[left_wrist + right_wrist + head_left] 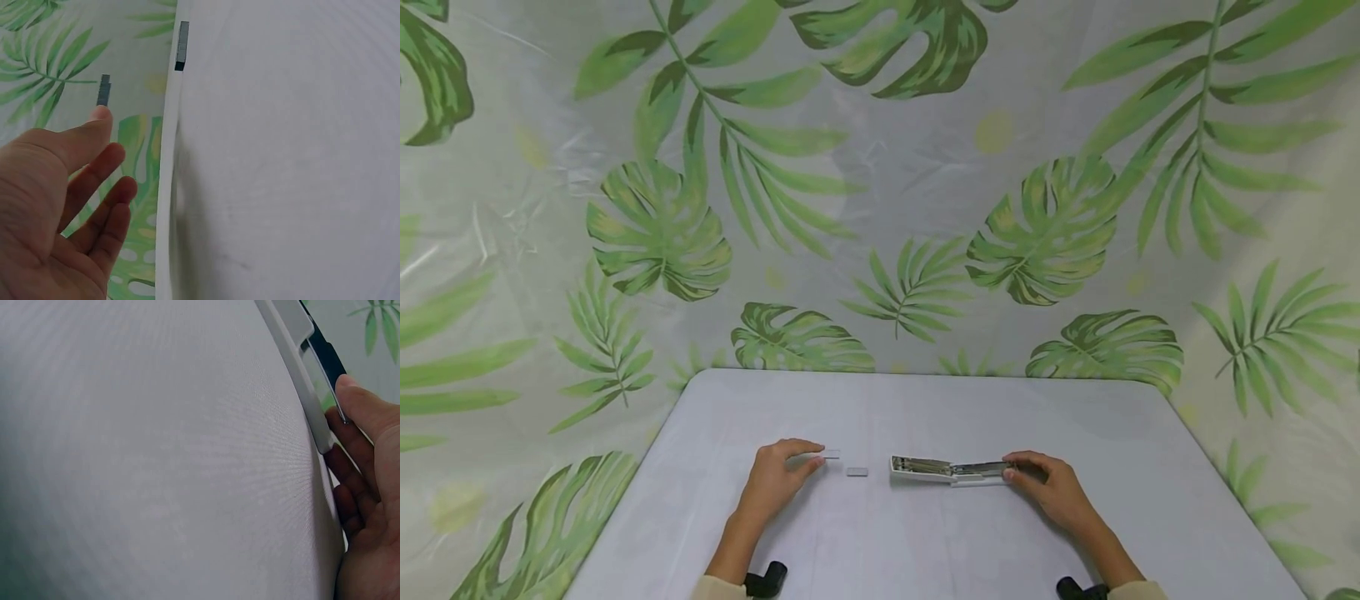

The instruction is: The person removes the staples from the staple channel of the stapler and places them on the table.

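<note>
My left hand (778, 479) pinches a small strip of staples (104, 92) between thumb and finger, above the table. In the left wrist view its other fingers are loosely bent and hold nothing. To its right, a short grey block of staples (857, 472) lies on the table. Further right, a white stapler (921, 470) lies folded wide open, its cover to the left and its inner metal parts exposed. My right hand (1051, 490) pinches the right end of the stapler's dark metal magazine (328, 356), which is raised off the white base (300, 387).
A white table (880, 550) carries these things. Behind it hangs a leaf-patterned sheet (917, 167). Black wrist mounts (767, 579) sit by both sleeves at the front.
</note>
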Action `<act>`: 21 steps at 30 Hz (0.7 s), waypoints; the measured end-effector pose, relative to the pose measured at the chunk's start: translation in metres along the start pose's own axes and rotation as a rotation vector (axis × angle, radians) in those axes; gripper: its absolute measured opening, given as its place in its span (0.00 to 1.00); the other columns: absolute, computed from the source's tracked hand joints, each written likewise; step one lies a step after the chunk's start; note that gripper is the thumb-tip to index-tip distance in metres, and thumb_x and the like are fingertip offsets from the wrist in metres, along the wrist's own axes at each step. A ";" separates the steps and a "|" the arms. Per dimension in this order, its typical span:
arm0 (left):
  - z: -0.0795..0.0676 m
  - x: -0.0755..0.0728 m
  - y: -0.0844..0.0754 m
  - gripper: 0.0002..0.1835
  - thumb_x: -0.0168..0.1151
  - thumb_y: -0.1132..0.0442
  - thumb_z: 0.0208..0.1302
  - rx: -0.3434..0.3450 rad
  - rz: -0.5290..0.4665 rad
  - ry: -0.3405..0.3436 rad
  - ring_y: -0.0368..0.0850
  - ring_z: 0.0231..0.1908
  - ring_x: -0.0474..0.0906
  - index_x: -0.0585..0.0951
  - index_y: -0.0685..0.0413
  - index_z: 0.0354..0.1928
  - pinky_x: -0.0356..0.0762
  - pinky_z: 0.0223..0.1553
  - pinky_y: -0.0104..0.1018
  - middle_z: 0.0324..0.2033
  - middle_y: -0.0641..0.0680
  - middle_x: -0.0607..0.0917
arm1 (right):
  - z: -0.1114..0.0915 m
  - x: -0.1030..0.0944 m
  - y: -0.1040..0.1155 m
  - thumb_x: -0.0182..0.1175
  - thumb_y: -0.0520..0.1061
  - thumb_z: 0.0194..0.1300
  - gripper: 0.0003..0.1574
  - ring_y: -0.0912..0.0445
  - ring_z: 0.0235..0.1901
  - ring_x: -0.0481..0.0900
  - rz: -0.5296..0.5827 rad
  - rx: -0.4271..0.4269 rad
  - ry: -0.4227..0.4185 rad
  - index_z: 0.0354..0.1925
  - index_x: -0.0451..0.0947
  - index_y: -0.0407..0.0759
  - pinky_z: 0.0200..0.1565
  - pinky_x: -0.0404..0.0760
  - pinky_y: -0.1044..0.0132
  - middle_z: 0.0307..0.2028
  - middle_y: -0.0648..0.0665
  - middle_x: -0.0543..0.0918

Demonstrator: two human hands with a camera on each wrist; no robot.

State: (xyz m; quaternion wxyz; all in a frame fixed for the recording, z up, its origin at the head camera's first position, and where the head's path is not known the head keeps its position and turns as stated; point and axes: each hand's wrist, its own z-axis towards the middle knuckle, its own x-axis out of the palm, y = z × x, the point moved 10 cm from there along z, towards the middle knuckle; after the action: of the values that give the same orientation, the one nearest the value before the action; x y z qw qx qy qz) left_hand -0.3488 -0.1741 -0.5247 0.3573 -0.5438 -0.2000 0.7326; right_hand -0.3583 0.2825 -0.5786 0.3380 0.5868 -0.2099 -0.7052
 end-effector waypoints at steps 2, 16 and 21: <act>-0.001 0.002 0.005 0.10 0.76 0.56 0.61 -0.022 -0.003 0.024 0.51 0.55 0.86 0.92 0.42 0.44 0.81 0.60 0.54 0.46 0.45 0.91 | 0.000 0.001 0.000 0.70 0.59 0.66 0.17 0.57 0.56 0.82 -0.002 0.005 0.001 0.51 0.87 0.59 0.60 0.80 0.53 0.51 0.55 0.89; -0.001 0.014 0.024 0.09 0.78 0.56 0.57 -0.034 0.013 0.088 0.44 0.51 0.86 0.92 0.38 0.41 0.81 0.59 0.48 0.42 0.37 0.91 | -0.001 0.000 0.001 0.70 0.59 0.66 0.17 0.59 0.56 0.82 0.011 0.008 0.001 0.51 0.87 0.59 0.59 0.80 0.55 0.51 0.56 0.88; -0.001 0.017 0.022 0.09 0.78 0.57 0.57 0.011 0.041 0.107 0.47 0.51 0.85 0.92 0.40 0.40 0.80 0.58 0.51 0.42 0.39 0.91 | -0.001 0.000 0.001 0.71 0.59 0.66 0.17 0.60 0.56 0.82 0.019 0.010 -0.003 0.52 0.87 0.59 0.59 0.80 0.57 0.51 0.55 0.89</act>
State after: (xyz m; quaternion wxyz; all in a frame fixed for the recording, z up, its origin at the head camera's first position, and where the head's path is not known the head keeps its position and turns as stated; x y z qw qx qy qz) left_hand -0.3575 -0.1763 -0.5512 0.3553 -0.5841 -0.1655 0.7108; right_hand -0.3569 0.2820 -0.5783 0.3415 0.5855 -0.2194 -0.7017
